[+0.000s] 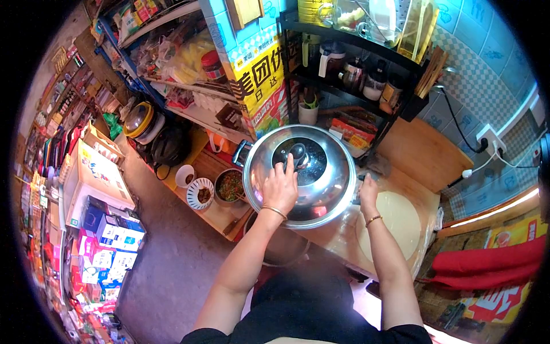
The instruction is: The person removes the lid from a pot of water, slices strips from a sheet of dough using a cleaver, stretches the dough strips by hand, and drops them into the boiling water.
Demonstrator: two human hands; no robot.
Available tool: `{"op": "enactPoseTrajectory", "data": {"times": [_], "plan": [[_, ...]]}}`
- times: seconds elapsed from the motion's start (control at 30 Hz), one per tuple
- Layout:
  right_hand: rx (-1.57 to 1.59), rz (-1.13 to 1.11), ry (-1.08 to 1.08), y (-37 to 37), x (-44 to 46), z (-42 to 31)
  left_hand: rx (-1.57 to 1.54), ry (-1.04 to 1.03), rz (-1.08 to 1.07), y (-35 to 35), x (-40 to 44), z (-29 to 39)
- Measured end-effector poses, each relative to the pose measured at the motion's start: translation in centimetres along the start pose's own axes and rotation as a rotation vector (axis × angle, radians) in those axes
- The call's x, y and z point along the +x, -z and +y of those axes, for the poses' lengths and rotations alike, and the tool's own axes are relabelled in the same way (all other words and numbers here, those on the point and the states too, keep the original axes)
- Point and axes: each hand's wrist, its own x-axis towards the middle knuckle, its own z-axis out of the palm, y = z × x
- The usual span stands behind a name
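A large shiny metal lid (332, 198) with a dark glass centre covers a wide pan, whose body is mostly hidden beneath it. My left hand (281, 186) reaches over the lid, fingers closed around its black knob (298, 153). At the right rim, my right hand (368, 190) is wrapped around a dark side handle (361, 178). The opposite handle (243, 153) sticks out at the left. Just beside my right wrist, a thin round sheet of dough (395, 229) lies flat on the wooden board (338, 243).
Left of the pan are a bowl of chopped green and red food (230, 184), a striped plate (200, 194) and a white cup (185, 175). Behind stands a black rack (344, 89) with jars and bottles. A power cord (461, 123) hangs at the right wall.
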Motion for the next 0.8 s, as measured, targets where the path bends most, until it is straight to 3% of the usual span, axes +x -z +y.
{"op": "enactPoseTrajectory", "data": {"times": [0.13,0.23,0.3,0.33,0.43,0.53,0.6,0.63,0.73,0.8], "plan": [[0.076,-0.025,-0.08,-0.1,-0.6,-0.9,0.016,-0.007,0.007,0.6,0.0,0.2],[0.139,-0.04,-0.099,-0.1,-0.9,-1.1,-0.056,0.064,-0.118,1.0,0.1,0.2],[0.17,-0.038,-0.145,-0.1,-0.8,-1.3,-0.19,-0.033,0.089,0.6,0.3,-1.2],[0.172,-0.04,-0.14,-0.1,-0.6,-1.3,-0.499,0.021,0.089,0.6,0.9,-2.7],[0.102,-0.038,-0.098,0.0,-0.4,-0.8,-0.619,0.287,0.277,-1.3,1.7,-9.5],[0.089,-0.038,-0.083,0.0,-0.5,-1.0,-0.942,0.882,0.011,-7.1,0.7,-17.2],[0.097,-0.027,-0.06,-0.1,-0.1,-0.3,-1.17,1.157,-0.178,-10.6,-0.3,-20.5],[0.072,-0.023,-0.041,-0.1,-0.1,-0.3,-1.252,1.224,-0.222,-11.5,-0.5,-21.0],[0.017,0.008,-0.008,-0.2,0.2,0.2,-1.522,1.142,-0.081,-9.9,0.2,-18.2],[0.03,0.017,0.0,-0.2,-0.3,-0.1,-1.568,1.174,-0.106,-10.6,0.2,-18.6]]}}
